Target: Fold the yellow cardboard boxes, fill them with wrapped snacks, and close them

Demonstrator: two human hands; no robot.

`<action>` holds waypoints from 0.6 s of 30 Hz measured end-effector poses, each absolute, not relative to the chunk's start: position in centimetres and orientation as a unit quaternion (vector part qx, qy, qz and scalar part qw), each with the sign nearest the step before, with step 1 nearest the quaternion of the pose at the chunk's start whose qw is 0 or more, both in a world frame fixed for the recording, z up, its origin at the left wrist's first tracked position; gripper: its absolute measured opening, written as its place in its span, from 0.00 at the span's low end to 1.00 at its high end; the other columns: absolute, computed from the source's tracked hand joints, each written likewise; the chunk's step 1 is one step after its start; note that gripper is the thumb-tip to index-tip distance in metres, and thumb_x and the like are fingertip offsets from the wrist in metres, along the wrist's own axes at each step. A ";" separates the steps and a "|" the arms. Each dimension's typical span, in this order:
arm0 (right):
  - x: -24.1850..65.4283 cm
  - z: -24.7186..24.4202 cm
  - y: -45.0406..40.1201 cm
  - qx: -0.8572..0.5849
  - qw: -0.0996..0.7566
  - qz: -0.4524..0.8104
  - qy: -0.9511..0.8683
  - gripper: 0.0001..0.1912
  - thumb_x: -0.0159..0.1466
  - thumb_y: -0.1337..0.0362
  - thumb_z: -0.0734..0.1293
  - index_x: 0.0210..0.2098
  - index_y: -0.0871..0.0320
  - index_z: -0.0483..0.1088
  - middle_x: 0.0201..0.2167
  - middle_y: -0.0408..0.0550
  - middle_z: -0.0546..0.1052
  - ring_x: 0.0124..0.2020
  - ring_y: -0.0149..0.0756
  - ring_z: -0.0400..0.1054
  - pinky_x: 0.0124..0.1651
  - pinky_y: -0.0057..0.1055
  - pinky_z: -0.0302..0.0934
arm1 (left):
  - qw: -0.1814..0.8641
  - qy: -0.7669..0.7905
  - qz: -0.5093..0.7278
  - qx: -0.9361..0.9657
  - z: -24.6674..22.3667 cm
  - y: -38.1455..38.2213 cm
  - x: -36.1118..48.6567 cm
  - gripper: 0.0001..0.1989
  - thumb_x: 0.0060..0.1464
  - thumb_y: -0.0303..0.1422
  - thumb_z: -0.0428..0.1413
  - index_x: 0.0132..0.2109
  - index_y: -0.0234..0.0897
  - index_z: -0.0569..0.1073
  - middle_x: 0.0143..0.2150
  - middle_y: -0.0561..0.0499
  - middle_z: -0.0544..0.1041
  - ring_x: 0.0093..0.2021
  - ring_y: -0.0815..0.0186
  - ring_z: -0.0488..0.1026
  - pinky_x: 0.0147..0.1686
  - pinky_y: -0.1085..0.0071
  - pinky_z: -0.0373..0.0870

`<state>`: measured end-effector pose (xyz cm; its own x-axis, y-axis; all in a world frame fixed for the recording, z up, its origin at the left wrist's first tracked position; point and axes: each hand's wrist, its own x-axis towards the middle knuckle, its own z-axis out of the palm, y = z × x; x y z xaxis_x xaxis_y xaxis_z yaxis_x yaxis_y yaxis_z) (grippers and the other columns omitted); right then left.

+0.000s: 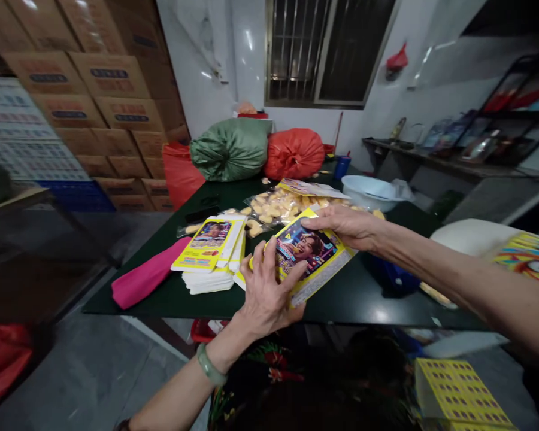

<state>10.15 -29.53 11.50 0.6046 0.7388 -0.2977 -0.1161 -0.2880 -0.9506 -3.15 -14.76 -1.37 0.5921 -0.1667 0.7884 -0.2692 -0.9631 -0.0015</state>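
Observation:
Both my hands hold a flat yellow printed carton blank [308,257] with a photo panel on its face, tilted over the dark green table [341,305]. My left hand [267,293] grips its near edge with spread fingers, and a green bangle [211,365] circles that wrist. My right hand [345,227] presses across its upper corner from the right. Just left of my left hand lies a stack of similar yellow flat cartons [211,257]. Behind the held carton is a clear plastic bag of yellow snack pieces [278,206], partly hidden by it.
A pink cloth [146,272] lies at the table's left edge, near a black phone [202,209]. Behind stand a green sack [230,149], a red sack [293,154], a blue cup [342,167] and a white basin [368,193]. Stacked cardboard cartons [112,114] fill the left.

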 end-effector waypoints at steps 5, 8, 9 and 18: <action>10.2 9.8 -34.0 -0.744 0.542 0.341 -0.188 0.20 0.49 0.49 0.74 0.24 0.59 0.70 0.25 0.49 0.78 0.26 0.36 0.71 0.33 0.34 0.69 | 0.118 -0.183 0.440 0.871 -3.2 -18.1 -2.2 0.45 0.44 0.42 0.62 0.65 0.57 0.47 0.71 0.39 0.37 0.64 0.37 0.52 0.52 0.44 0.54; 10.0 9.7 -36.0 -0.759 0.496 0.348 -0.238 0.19 0.52 0.48 0.71 0.25 0.59 0.72 0.26 0.47 0.78 0.26 0.33 0.70 0.32 0.30 0.66 | 0.237 -0.221 0.383 0.865 -2.7 -18.7 -2.0 0.50 0.47 0.41 0.62 0.68 0.52 0.38 0.71 0.36 0.39 0.66 0.43 0.52 0.54 0.47 0.59; 9.8 9.8 -36.5 -0.766 0.474 0.342 -0.268 0.18 0.54 0.48 0.70 0.25 0.59 0.73 0.25 0.46 0.77 0.26 0.32 0.69 0.31 0.29 0.65 | 0.282 -0.216 0.333 0.873 -2.1 -18.5 -1.8 0.50 0.47 0.41 0.62 0.68 0.49 0.38 0.70 0.35 0.45 0.66 0.45 0.53 0.55 0.47 0.60; 5.9 10.8 -35.5 -0.747 0.244 0.141 -0.603 0.11 0.64 0.66 0.61 0.32 0.52 0.75 0.33 0.43 0.77 0.35 0.32 0.71 0.43 0.30 0.64 | 0.424 -0.298 -0.021 0.855 2.3 -15.8 1.7 0.64 0.30 0.44 0.70 0.69 0.39 0.43 0.68 0.38 0.54 0.66 0.46 0.57 0.63 0.49 0.54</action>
<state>5.89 -35.50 10.83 0.2341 0.9686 0.0833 0.8310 -0.1549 -0.5343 1.74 -15.79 2.28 0.8211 -0.5275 0.2180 -0.4925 -0.4616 0.7378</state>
